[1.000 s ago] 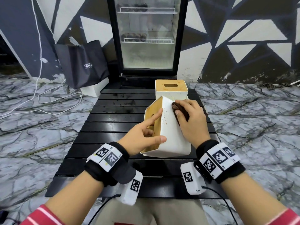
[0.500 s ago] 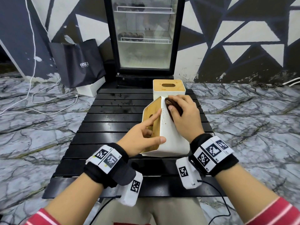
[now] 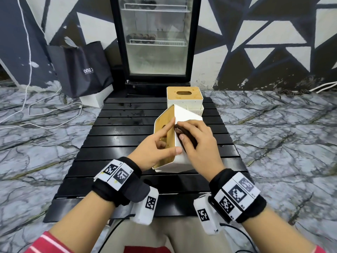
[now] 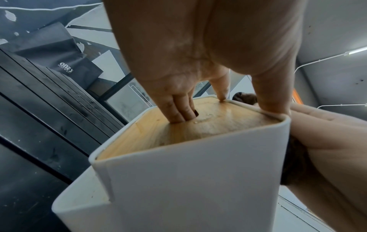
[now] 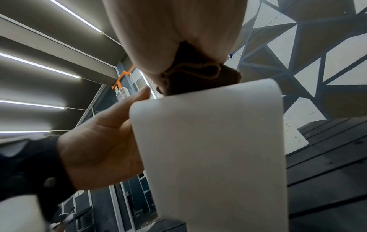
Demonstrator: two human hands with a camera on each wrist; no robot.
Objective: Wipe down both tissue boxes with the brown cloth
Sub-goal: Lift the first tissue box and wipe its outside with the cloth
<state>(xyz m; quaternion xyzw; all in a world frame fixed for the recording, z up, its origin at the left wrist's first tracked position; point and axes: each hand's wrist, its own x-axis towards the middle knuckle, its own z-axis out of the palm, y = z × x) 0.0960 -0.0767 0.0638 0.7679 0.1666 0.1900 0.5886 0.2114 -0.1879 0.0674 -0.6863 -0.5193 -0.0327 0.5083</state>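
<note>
Left hand (image 3: 155,152) grips the tilted tissue box (image 3: 180,156) mid-table (image 3: 102,143); right hand (image 3: 198,143) presses the brown cloth (image 3: 184,133) lower on its white side than before. Second tissue box (image 3: 184,98) stands behind, touching. Left wrist view: fingers (image 4: 178,109) hooked in the slot. Right wrist view: cloth (image 5: 198,78) bunched under the palm.

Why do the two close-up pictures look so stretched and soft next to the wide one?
Head view: sharp, evenly lit, with glare streaks on the black slatted table. Left wrist view: the white tissue box with a wooden lid bulges, and the left hand looms. Right wrist view: the brown cloth is blurred and the ceiling lights streak.
</note>
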